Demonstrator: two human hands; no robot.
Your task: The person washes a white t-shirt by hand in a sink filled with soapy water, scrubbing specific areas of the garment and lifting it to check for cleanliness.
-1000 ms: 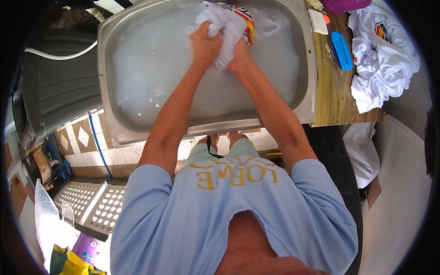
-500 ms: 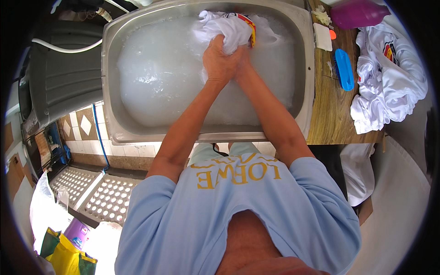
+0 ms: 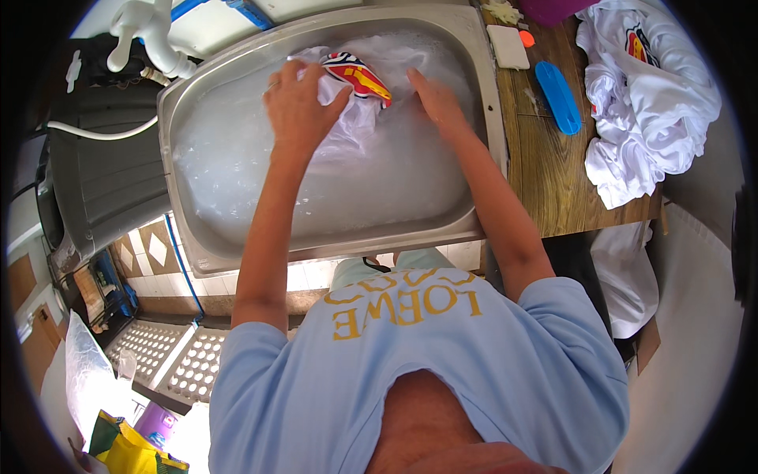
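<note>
Lying half-sunk in cloudy water, the white garment (image 3: 355,130) sits between both hands, its red-yellow-black print (image 3: 359,79) uppermost; likely soft and limp, heavy with water, probably slippery if the water is soapy, not fragile; best held by a gathered bunch of cloth at either side of the print; left hand (image 3: 298,109) spread, fingers curved over the cloth's left side, thumb out by the print, not clenched; right hand (image 3: 438,101) open too, fingers extended right of the print, low at the water, blurred; cannot tell if it touches submerged cloth; milky water hides the garment's lower part; metal sink (image 3: 491,118) walls it in, rim limiting sideways reach; beyond, at right, wooden counter (image 3: 553,178) carries blue brush (image 3: 559,99), pale block (image 3: 508,47) with small orange piece (image 3: 527,38) beside it, then white cloth pile (image 3: 651,118); white tap (image 3: 148,35) at far left, clear of both hands.
</note>
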